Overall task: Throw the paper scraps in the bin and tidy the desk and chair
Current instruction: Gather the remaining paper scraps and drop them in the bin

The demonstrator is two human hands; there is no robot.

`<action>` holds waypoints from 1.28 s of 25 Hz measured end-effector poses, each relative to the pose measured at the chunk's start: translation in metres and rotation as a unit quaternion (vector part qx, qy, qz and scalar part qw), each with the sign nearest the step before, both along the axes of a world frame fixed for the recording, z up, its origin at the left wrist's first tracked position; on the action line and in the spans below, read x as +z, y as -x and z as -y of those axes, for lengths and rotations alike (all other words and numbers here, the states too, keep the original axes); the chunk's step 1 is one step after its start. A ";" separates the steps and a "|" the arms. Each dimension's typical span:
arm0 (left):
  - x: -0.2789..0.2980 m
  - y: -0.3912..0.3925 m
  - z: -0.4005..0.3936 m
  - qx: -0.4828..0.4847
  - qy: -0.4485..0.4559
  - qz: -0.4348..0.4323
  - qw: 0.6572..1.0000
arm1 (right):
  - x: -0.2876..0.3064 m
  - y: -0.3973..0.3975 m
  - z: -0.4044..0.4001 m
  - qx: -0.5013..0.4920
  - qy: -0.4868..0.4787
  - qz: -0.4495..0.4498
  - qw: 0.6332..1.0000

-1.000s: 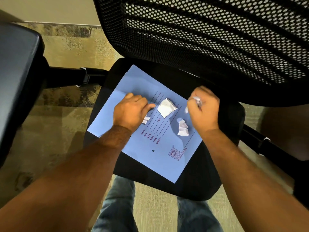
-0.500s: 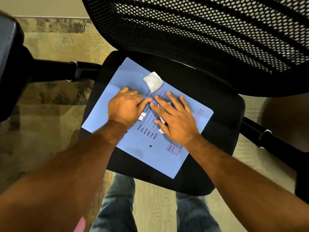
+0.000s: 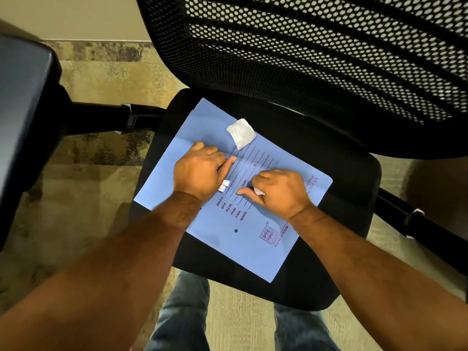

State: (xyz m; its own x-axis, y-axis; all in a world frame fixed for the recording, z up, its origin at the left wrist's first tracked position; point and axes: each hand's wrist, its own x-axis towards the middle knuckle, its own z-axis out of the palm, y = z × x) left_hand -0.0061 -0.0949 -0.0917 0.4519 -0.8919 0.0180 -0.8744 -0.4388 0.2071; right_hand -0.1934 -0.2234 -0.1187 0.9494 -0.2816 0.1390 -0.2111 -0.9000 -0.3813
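A blue file folder (image 3: pixel 253 239) lies slanted on the black chair seat (image 3: pixel 349 203). One crumpled white paper scrap (image 3: pixel 240 133) rests loose near the folder's far edge. My left hand (image 3: pixel 200 171) is a closed fist on the folder, with small white scraps (image 3: pixel 224 186) poking out under its thumb side. Just to its right, my right hand (image 3: pixel 276 191) is curled over more scraps; a white corner (image 3: pixel 258 191) shows between its fingers. The rest of what each fist holds is hidden.
The chair's black mesh backrest (image 3: pixel 316 59) rises behind the seat. Armrests stick out at the left (image 3: pixel 22 117) and the right (image 3: pixel 415 219). Patterned beige carpet (image 3: pixel 83 198) surrounds the chair, and my jeans-clad legs (image 3: pixel 182 317) stand at its front edge.
My right hand, flat and spread on the folder half a second ago, has curled shut around the scraps beneath it. My left fist stayed put. The large scrap lies farther back than a second ago.
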 end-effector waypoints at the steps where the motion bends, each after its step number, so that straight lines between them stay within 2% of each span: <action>1: 0.000 0.001 0.001 0.001 0.005 0.005 1.000 | 0.001 -0.008 0.004 -0.016 -0.004 0.009 1.000; 4: -0.004 0.001 -0.001 -0.001 0.004 0.014 1.000 | 0.013 -0.048 0.020 -0.095 -0.048 0.070 0.992; 6: -0.005 0.001 -0.001 0.003 0.010 0.018 1.000 | 0.021 -0.073 0.028 -0.128 -0.083 0.057 0.987; 9: -0.005 0.001 0.000 -0.002 0.035 0.026 0.999 | 0.012 -0.090 0.033 -0.145 -0.039 -0.049 0.987; 11: -0.005 0.001 0.001 -0.004 0.042 0.041 0.998 | 0.004 -0.092 0.032 -0.130 0.010 -0.084 0.988; 20: -0.007 0.003 0.003 -0.007 0.040 0.014 0.999 | -0.006 -0.098 0.049 -0.168 0.039 -0.042 0.984; 24: -0.002 0.001 0.005 -0.005 0.020 -0.015 1.000 | 0.011 -0.106 0.068 -0.214 -0.054 -0.042 0.974; 27: 0.016 0.004 0.017 0.049 -0.068 -0.064 0.994 | 0.033 -0.087 0.061 -0.257 -0.150 -0.050 0.953; 29: 0.035 0.007 0.028 0.139 -0.101 -0.132 0.976 | 0.053 -0.070 0.051 -0.303 -0.250 -0.031 0.919; 32: 0.074 0.012 0.044 0.310 -0.037 -0.281 0.907 | 0.101 -0.054 0.034 -0.383 -0.393 0.016 0.836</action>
State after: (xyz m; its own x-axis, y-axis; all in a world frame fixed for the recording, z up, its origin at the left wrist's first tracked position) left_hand -0.0186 -0.1392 -0.0181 0.7873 -0.4517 -0.4197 -0.2196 -0.8414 0.4937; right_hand -0.1389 -0.2576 -0.0172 0.4474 -0.8217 -0.3531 -0.5902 0.0253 -0.8069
